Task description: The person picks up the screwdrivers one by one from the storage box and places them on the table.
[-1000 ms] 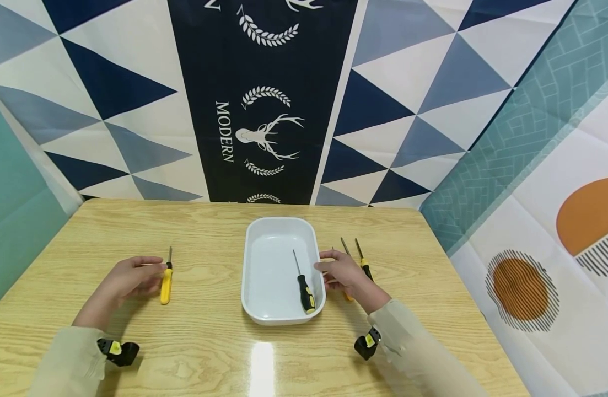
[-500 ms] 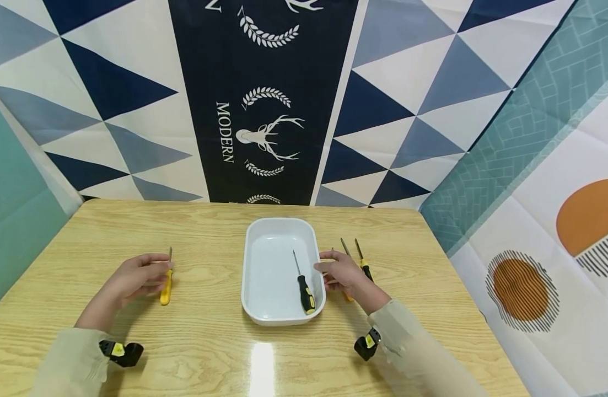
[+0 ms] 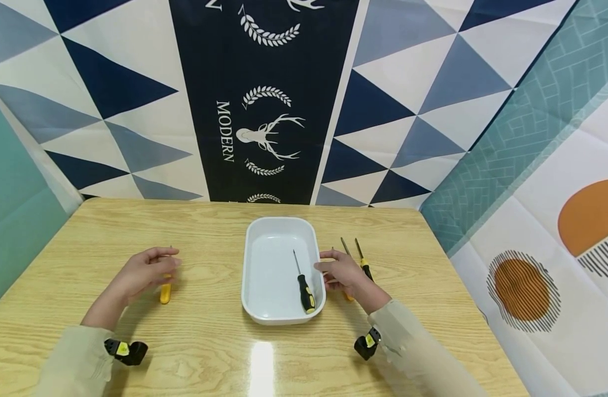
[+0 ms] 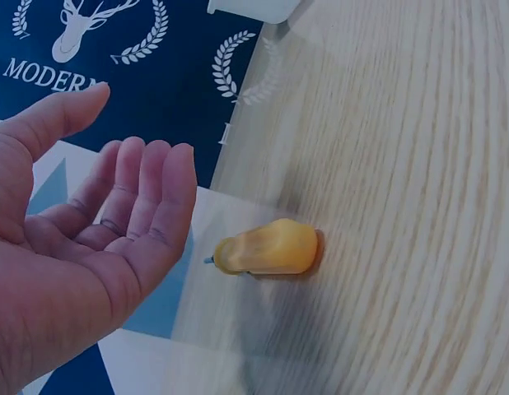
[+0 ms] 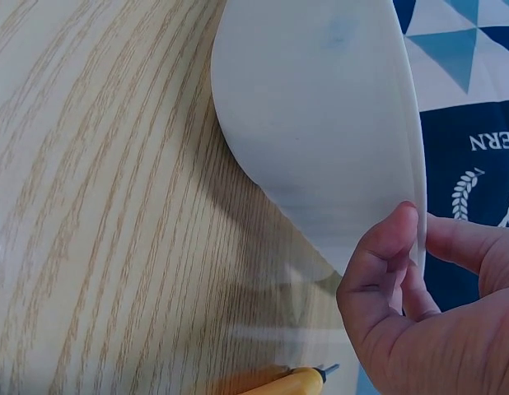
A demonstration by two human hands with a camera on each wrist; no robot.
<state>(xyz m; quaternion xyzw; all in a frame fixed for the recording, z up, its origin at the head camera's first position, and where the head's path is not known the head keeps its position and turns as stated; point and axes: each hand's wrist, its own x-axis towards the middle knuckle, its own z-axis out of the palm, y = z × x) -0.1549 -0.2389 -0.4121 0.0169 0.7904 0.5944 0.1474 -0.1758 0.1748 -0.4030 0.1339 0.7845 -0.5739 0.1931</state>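
Note:
My left hand [image 3: 144,273] hovers over a yellow-handled screwdriver [image 3: 165,293] on the left part of the table, covering much of its shaft in the head view. In the left wrist view the palm and loosely bent fingers [image 4: 168,206] hold nothing, and the screwdriver's handle [image 4: 279,248] lies apart from them. My right hand [image 3: 347,273] pinches the right rim of a white rectangular tray [image 3: 266,275], thumb on one side of the wall and fingers on the other. Inside that tray lies a black-and-yellow screwdriver [image 3: 306,293], tip pointing away.
Beside the tray, partly behind my right hand, are a black-and-yellow screwdriver [image 3: 366,269] and a yellow-handled screwdriver [image 5: 291,383]. The wooden table [image 3: 204,342] meets a patterned wall covering [image 3: 393,110] at the back. Each wrist wears a small black camera.
My left hand has moved right and slightly away from me, over the yellow screwdriver, hiding more of it. The right hand and the tray have stayed put.

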